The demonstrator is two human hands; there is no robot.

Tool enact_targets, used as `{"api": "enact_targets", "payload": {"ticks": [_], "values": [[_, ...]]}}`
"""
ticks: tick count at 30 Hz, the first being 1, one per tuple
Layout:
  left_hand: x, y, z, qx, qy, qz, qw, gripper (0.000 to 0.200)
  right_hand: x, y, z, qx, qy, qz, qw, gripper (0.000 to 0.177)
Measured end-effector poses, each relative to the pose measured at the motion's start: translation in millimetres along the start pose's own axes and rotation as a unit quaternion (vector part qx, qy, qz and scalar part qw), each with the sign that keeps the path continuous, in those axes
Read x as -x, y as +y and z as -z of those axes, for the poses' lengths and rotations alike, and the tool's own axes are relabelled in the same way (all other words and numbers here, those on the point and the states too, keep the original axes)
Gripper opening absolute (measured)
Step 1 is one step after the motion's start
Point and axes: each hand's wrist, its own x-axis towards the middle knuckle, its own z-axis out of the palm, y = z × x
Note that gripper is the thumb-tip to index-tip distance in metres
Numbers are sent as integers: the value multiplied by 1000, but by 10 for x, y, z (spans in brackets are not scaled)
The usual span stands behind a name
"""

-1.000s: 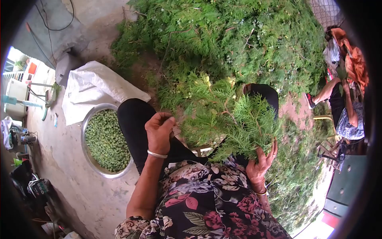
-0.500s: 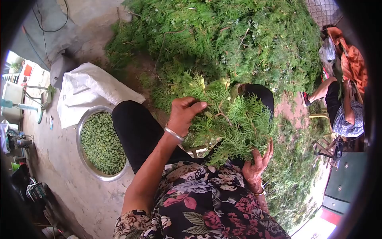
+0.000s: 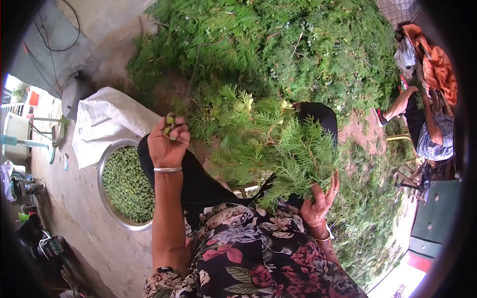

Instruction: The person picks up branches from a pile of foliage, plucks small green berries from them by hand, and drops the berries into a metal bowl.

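My left hand is palm up above my knee, its fingers curled round a few small green cones. My right hand grips a leafy conifer branch by its lower end. The branch spreads flat green sprays over my lap, with pale cones near its far tips. Left of my left hand, on the floor, stands a round metal basin heaped with picked green cones.
A large pile of cut conifer branches lies ahead. A white sack rests beyond the basin. At the right sits another person near a green panel. Loose greenery covers the floor on that side.
My left hand has moved left from the branch towards the basin and turned palm up, with cones in its fingers. My right hand stays on the branch.
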Motion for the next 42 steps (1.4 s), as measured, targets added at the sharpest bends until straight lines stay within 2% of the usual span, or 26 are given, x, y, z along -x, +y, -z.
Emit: {"api": "enact_targets", "payload": {"ticks": [1,4,5,7,8,10,13,15,18,20,21,23,24,26,27,28,29,30,31,33,34,36,38,40,42], "values": [[69,-22,-81,-1,0,-1,1000,25,-1,-3,5,-1,0,0,1000,37],[222,-341,-356,-129,-22,24,991,20,11,11,11,10,1,0,1000,35],[250,-454,-412,-128,-21,25,991,20,12,12,9,10,0,0,1000,35],[290,-669,-530,-313,-14,56,948,16,13,6,22,16,-10,-1,1000,36],[295,-782,-583,-312,-15,58,948,16,17,10,23,18,-10,-3,1000,36],[290,-955,-663,-438,29,58,896,14,18,18,6,9,-6,5,1000,38],[255,-1088,-521,-454,47,23,889,16,5,-1,20,2,-7,-1,1000,38],[245,-1116,-470,-461,47,43,885,20,12,-4,19,5,-8,-6,1000,38],[223,-1171,-395,-499,4,38,866,18,15,-3,17,6,-6,-8,1000,37],[215,-1160,-417,-612,-54,28,788,14,12,0,15,5,-2,-6,1000,37],[214,-1148,-430,-612,-54,28,789,14,14,3,10,4,-1,-6,1000,37],[226,-1127,-463,-702,-133,-48,698,10,16,1,14,3,-1,-7,1000,37],[245,-1121,-483,-702,-132,-48,698,10,14,-5,19,1,-2,-10,1000,36],[293,-1111,-507,-664,-81,-31,742,10,11,-10,22,0,-4,-12,1000,36],[274,-1107,-408,-664,-81,-31,743,10,8,-9,24,-4,-5,-9,1000,36],[228,-1103,-228,-647,-172,-181,720,8,4,-8,28,-7,-7,-6,1000,36],[228,-1090,-252,-610,-258,-325,675,7,4,-3,23,-7,-7,-5,1000,36],[350,-1087,-321,-513,-20,-3,858,4,10,10,10,-9,-5,1,1000,36],[361,-1084,-332,-511,-20,-4,859,4,8,19,6,-12,-3,8,1000,36],[382,-1057,-374,-362,1,61,930,16,-7,17,8,-15,1,14,1000,37],[428,-1016,-421,-417,-1,54,907,21,-5,24,7,-15,1,22,1000,38],[429,-637,-338,-192,36,32,980,20,-21,-21,31,-26,-5,4,1000,39],[429,-91,-182,8,-97,7,995,22,35,34,-6,-20,4,10,1000,38],[641,425,-34,-41,-138,-68,987,26,51,73,-8,-12,11,16,1000,34],[950,891,245,-134,-17,-166,977,25,85,96,-18,-12,19,14,1000,34]]}}
